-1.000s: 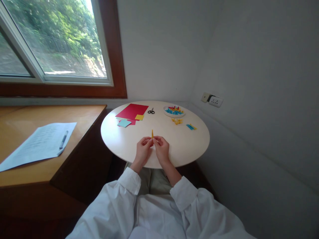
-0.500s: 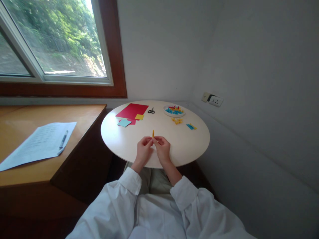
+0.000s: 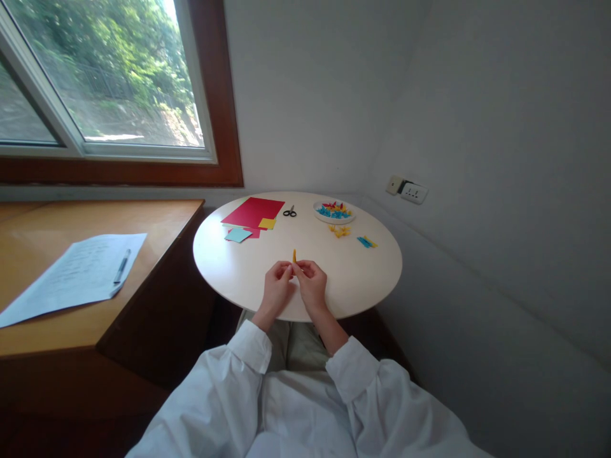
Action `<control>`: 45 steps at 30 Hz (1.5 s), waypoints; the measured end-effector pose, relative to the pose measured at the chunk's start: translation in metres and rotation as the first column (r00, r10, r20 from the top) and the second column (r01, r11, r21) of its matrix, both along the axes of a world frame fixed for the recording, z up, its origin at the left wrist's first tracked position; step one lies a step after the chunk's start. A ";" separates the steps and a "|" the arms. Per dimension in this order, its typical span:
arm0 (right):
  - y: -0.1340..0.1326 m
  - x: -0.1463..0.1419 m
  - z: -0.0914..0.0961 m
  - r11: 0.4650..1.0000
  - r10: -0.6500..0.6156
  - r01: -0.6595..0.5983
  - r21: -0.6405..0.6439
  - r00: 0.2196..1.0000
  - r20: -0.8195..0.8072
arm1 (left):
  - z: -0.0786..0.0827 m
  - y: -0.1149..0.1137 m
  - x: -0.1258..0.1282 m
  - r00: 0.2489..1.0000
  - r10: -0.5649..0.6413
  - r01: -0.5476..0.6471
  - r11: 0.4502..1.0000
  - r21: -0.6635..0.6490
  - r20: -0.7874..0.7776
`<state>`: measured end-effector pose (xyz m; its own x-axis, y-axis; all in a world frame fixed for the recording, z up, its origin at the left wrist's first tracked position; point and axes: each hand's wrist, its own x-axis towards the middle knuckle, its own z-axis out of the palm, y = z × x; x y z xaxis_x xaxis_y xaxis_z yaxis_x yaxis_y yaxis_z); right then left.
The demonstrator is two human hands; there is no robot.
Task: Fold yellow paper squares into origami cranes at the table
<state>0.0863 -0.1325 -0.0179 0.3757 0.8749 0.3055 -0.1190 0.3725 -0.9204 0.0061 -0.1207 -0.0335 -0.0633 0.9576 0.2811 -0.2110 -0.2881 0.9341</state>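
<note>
Between my two hands, over the near part of the round table [image 3: 248, 280], a narrow folded piece of yellow paper [image 3: 294, 256] stands upright. My left hand [image 3: 277, 283] pinches its lower end from one side with thumb and fingertips. My right hand [image 3: 311, 281] pinches it from the other side, the thumbs close together. The paper's bottom is hidden by my fingers. Beyond my right hand lie several small yellow folded paper pieces [image 3: 340, 232]. A white plate [image 3: 335, 221] behind them holds many blue, yellow and red folded pieces.
Flat blue and yellow paper strips [image 3: 366, 242] lie at the table's right. Black-handled scissors [image 3: 289, 212] rest at the back. Red sheets [image 3: 252, 212], a yellow square [image 3: 266, 224] and a light blue square [image 3: 237, 236] lie left. A wooden desk [image 3: 157, 222] holds written paper [image 3: 81, 267] and a pen [image 3: 122, 267].
Both hands have shifted very slightly to the right with the yellow paper, whose tip now leans a little. Everything else on the table stays put.
</note>
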 end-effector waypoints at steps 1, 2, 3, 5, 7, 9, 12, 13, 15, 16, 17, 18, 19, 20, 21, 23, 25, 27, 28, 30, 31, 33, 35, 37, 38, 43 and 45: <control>0.000 0.000 -0.001 1.000 0.000 0.000 -0.004 1.000 0.007 | 0.001 -0.001 0.000 1.000 0.004 -0.004 1.000 0.005 -0.007; 0.001 0.000 -0.001 1.000 0.000 0.000 -0.008 1.000 0.015 | 0.002 -0.001 0.000 1.000 0.010 -0.010 1.000 0.011 -0.015; 0.002 0.000 -0.002 1.000 0.000 0.001 -0.011 1.000 0.022 | 0.003 -0.002 0.000 1.000 0.019 -0.019 1.000 0.018 -0.024; 0.004 0.000 -0.004 1.000 -0.001 0.001 -0.013 0.999 0.034 | 0.005 -0.004 0.000 0.998 0.046 -0.044 0.998 0.036 -0.044; 0.005 0.000 -0.006 1.000 -0.001 0.001 -0.009 0.999 0.043 | 0.008 -0.006 0.000 0.995 0.078 -0.074 0.996 0.052 -0.065; 0.006 -0.001 -0.007 1.000 -0.005 0.005 -0.005 0.999 0.052 | 0.010 -0.007 0.000 0.992 0.100 -0.095 0.994 0.063 -0.083; 0.007 -0.001 -0.008 1.000 -0.009 0.009 0.004 0.998 0.058 | 0.011 -0.008 0.000 0.989 0.112 -0.105 0.992 0.067 -0.100; 0.007 -0.001 -0.007 1.000 -0.009 0.008 0.008 0.998 0.059 | 0.011 -0.008 -0.001 0.988 0.114 -0.108 0.992 0.067 -0.102; 0.006 -0.001 -0.007 1.000 -0.007 0.006 0.016 0.998 0.063 | 0.011 -0.008 -0.001 0.987 0.120 -0.113 0.991 0.066 -0.106; 0.006 -0.001 -0.007 1.000 -0.006 0.004 0.018 0.998 0.066 | 0.011 -0.009 -0.001 0.987 0.123 -0.116 0.991 0.066 -0.107; 0.006 -0.001 -0.007 1.000 -0.005 0.004 0.020 0.998 0.069 | 0.012 -0.009 -0.001 0.986 0.125 -0.118 0.991 0.066 -0.109; 0.006 -0.001 -0.007 1.000 -0.003 0.001 0.021 0.997 0.072 | 0.012 -0.009 -0.001 0.986 0.127 -0.120 0.991 0.067 -0.109; 0.006 -0.001 -0.008 1.000 0.000 -0.002 0.024 0.997 0.077 | 0.012 -0.009 -0.001 0.986 0.129 -0.122 0.990 0.067 -0.110; 0.006 -0.001 -0.008 1.000 0.003 -0.005 0.026 0.997 0.081 | 0.012 -0.009 -0.001 0.985 0.130 -0.123 0.990 0.067 -0.109; 0.006 -0.001 -0.008 1.000 0.006 -0.008 0.027 0.996 0.085 | 0.012 -0.009 -0.001 0.985 0.133 -0.126 0.990 0.067 -0.110; 0.006 -0.001 -0.008 1.000 0.010 -0.013 0.027 0.996 0.090 | 0.012 -0.009 -0.001 0.983 0.145 -0.138 0.988 0.069 -0.116; 0.005 -0.001 -0.007 1.000 0.015 -0.017 0.023 0.996 0.092 | 0.011 -0.009 -0.002 0.979 0.162 -0.153 0.985 0.080 -0.126; 0.004 -0.002 -0.006 1.000 0.020 -0.022 0.022 0.996 0.088 | 0.011 -0.009 -0.002 0.975 0.176 -0.165 0.982 0.091 -0.136; 0.003 -0.002 -0.005 0.999 0.021 -0.023 0.022 0.996 0.082 | 0.011 -0.010 -0.002 0.973 0.182 -0.169 0.981 0.095 -0.142; 0.003 -0.003 -0.004 1.000 0.021 -0.022 0.015 0.998 0.064 | 0.012 -0.010 -0.002 0.968 0.193 -0.179 0.979 0.097 -0.158; 0.003 -0.003 -0.004 1.000 0.024 -0.024 0.010 0.998 0.058 | 0.012 -0.011 -0.002 0.966 0.198 -0.184 0.978 0.098 -0.165; 0.003 -0.003 -0.005 1.000 0.031 -0.031 0.002 0.998 0.059 | 0.014 -0.011 -0.003 0.965 0.203 -0.189 0.977 0.098 -0.165; 0.005 -0.003 -0.006 0.999 0.035 -0.035 0.004 0.996 0.079 | 0.014 -0.011 -0.003 0.968 0.204 -0.192 0.977 0.092 -0.146; 0.006 -0.002 -0.009 0.999 0.030 -0.031 0.010 0.994 0.103 | 0.015 -0.010 -0.003 0.970 0.210 -0.201 0.976 0.085 -0.122; 0.007 -0.002 -0.010 0.999 0.027 -0.028 0.014 0.993 0.113 | 0.015 -0.010 -0.004 0.970 0.214 -0.206 0.975 0.082 -0.112; 0.009 -0.001 -0.013 1.000 0.010 -0.014 0.024 0.991 0.130 | 0.015 -0.009 -0.004 0.970 0.230 -0.225 0.972 0.068 -0.078; 0.009 -0.001 -0.013 0.999 0.028 -0.031 0.020 0.993 0.115 | 0.014 -0.008 -0.004 0.970 0.230 -0.226 0.972 0.063 -0.074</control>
<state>0.0850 -0.1236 -0.0309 0.3115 0.8778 0.3640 -0.0248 0.3904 -0.9203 0.0024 -0.1290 -0.0198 -0.2533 0.9040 0.3443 -0.0592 -0.3697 0.9272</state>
